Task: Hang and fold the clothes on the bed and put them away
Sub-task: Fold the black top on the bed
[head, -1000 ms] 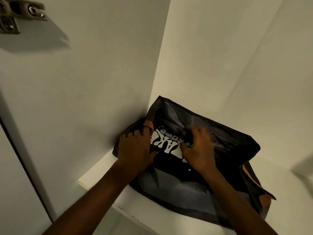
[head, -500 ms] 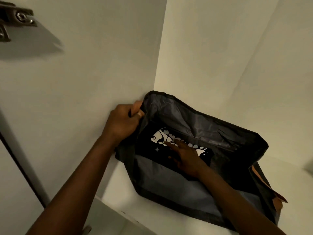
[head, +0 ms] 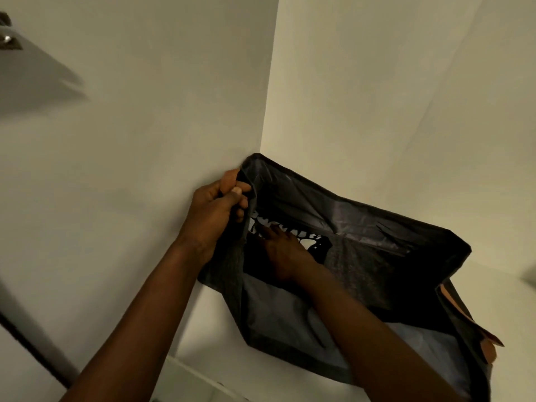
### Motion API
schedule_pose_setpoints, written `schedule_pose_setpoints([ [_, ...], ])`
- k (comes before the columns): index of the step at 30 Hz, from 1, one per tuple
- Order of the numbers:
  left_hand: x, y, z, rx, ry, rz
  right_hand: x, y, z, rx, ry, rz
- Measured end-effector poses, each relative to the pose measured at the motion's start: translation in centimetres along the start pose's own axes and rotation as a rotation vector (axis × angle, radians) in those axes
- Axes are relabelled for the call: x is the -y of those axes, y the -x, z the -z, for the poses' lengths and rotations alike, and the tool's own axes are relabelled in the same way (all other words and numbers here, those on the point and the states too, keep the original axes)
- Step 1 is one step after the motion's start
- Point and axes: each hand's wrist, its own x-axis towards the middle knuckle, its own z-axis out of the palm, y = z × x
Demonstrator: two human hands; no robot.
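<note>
At the far left edge, a metal hinge (head: 6, 39) is seen on the white side wall (head: 139, 146) of a wardrobe, blurred and partly cut off. Further right, a dark fabric storage bag (head: 362, 216) is set on the white shelf (head: 211, 329), pushed into the far left corner where side wall and back wall meet, probably so that the rest of the shelf is left free.

The bag's soft rim is gripped at its far left corner by the left hand (head: 217, 204), fingers and thumb curled round the fabric and drawn up against the side wall. This hold is judged to be there to pull the limp mouth open and stop it sagging over the contents.

Inside the bag, a folded black garment with a white print (head: 316, 242) is lain flat on the bottom. The right hand (head: 285, 253) is reached in over the near rim and laid on the garment, fingers seemingly stretched out and pressing, not pinching; the dim light leaves the fingertips unclear. The press is taken as a means of seating the fold flat.

At the right, a tan, cardboard-like flap (head: 452, 309) is shown at the bag's side.
</note>
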Motion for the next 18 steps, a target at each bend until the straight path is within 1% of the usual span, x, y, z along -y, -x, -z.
schedule_pose_setpoints([
  [2,-0.4,-0.2,-0.4,-0.018,0.081,0.021,-0.3,1.2,0.7,-0.048,-0.227,-0.001],
  [4,-1.0,-0.2,-1.1,-0.073,0.148,0.031,-0.7,3.0,1.8,-0.117,-0.494,-0.047],
  [7,-1.6,-0.1,-1.9,-0.139,0.192,0.017,-1.4,6.9,4.2,-0.195,-0.726,-0.161],
  [9,-1.8,0.3,-2.0,-0.147,0.143,-0.012,-1.7,9.8,5.6,-0.288,-0.773,-0.177],
  [13,-2.7,4.2,-3.5,-0.167,-0.061,-0.134,-1.1,16.1,6.9,-0.485,-0.793,-0.229],
  [16,-2.8,8.9,-5.2,-0.077,-0.218,-0.325,-0.1,21.5,5.9,-0.654,-0.864,-0.301],
  [18,-2.4,12.9,-6.9,0.067,-0.262,-0.445,1.2,26.7,4.4,-0.786,-0.867,-0.392],
])
